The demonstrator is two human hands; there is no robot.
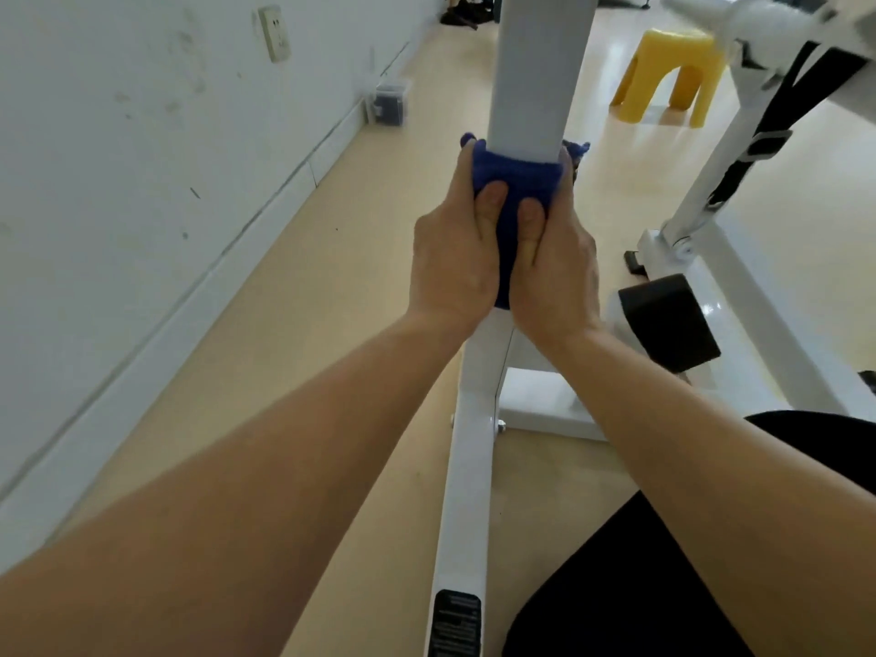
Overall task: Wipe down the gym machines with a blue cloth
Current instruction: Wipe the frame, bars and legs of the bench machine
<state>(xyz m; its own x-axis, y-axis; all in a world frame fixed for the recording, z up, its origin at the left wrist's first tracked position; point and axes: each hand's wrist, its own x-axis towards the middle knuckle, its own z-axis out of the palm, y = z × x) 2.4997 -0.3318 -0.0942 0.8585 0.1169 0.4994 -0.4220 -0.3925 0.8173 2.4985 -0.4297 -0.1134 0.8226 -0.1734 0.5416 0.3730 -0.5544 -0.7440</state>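
Left grip (450, 263) and right grip (554, 272) are both closed round the blue cloth (516, 175), thumbs pressed side by side on its near face and fingers curled behind. The cloth is wrapped like a collar round the white upright post (535, 78) of a gym machine, partway up from the post's foot. By my reading, the wiping of this post is under way and not finished. Bare post shows above the cloth and a short stretch shows below the hands, and nothing in the paint tells wiped from unwiped. The long base rail (467, 490) running toward the camera, the black pad (663, 320) just to the right, and the slanted white frame (701, 182) beyond all look like work left to do. Further off, a yellow stool (673, 73) stands on the floor and a small clear box (388, 104) sits against the wall (118, 158).
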